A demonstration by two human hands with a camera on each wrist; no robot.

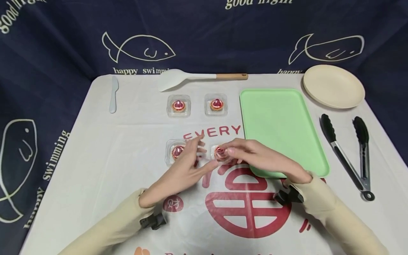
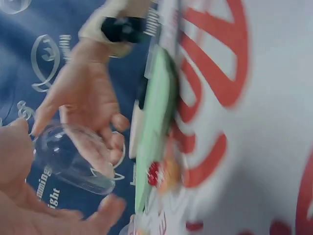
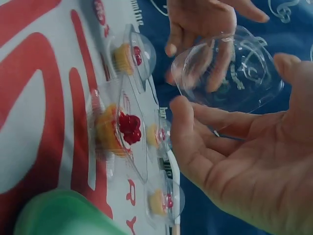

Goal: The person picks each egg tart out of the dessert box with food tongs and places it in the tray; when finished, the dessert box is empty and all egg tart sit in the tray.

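My right hand point(image 1: 261, 156) pinches a clear plastic lid point(image 3: 254, 73) between thumb and fingertips, tilted on edge above the table. My left hand point(image 1: 181, 173) is close behind the lid, its fingers extended and partly seen through it in the right wrist view. Below the hands stands an uncovered clear tray holding a small tart point(image 3: 115, 132) topped with red fruit; my right fingers partly hide it in the head view. Left of it, a lidded box with another tart point(image 1: 177, 152) is partly covered by my left hand.
Behind are two more boxed tarts, one at the left point(image 1: 179, 105) and one at the right point(image 1: 217, 104). A spatula point(image 1: 197, 76) lies at the back, a knife point(image 1: 113, 95) far left. Rightward are a green tray point(image 1: 277, 124), a cream plate point(image 1: 333, 86) and tongs point(image 1: 347, 166).
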